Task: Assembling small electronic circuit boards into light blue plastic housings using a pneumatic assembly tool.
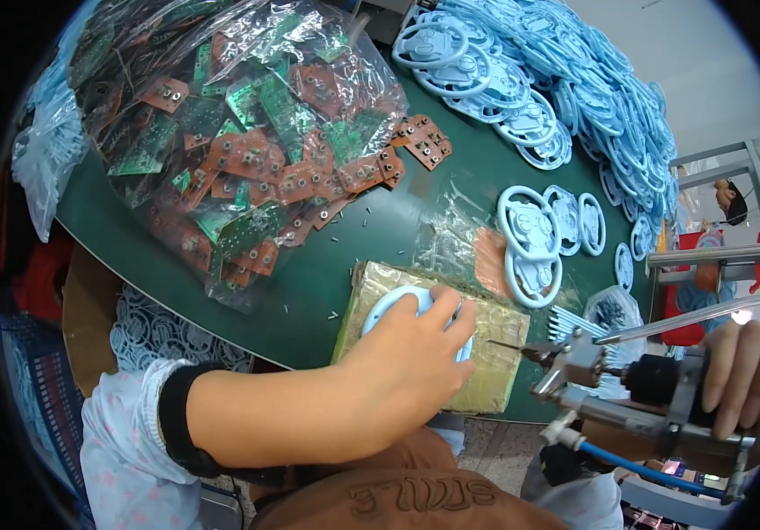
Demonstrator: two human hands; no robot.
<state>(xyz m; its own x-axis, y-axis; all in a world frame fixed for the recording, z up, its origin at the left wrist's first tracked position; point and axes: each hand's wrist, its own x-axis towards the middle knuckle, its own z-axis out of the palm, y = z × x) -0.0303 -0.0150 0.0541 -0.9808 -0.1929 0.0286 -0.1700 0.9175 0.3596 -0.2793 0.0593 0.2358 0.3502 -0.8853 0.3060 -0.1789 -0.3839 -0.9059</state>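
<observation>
My left hand presses a light-blue plastic toy steering wheel down on a tape-covered block. Its fingers curl over the wheel and hide most of it. On the right, my right hand is wrapped round a power screwdriver with a metal feeder head, a clear hose and a blue air tube. The screwdriver lies nearly level, its thin bit pointing left over the block, apart from the wheel.
A clear bag of brown and green circuit boards covers the table's left. Loose screws lie beside it. Several blue wheels sit beyond the block, below a large heap of wheels. A metal frame stands at right.
</observation>
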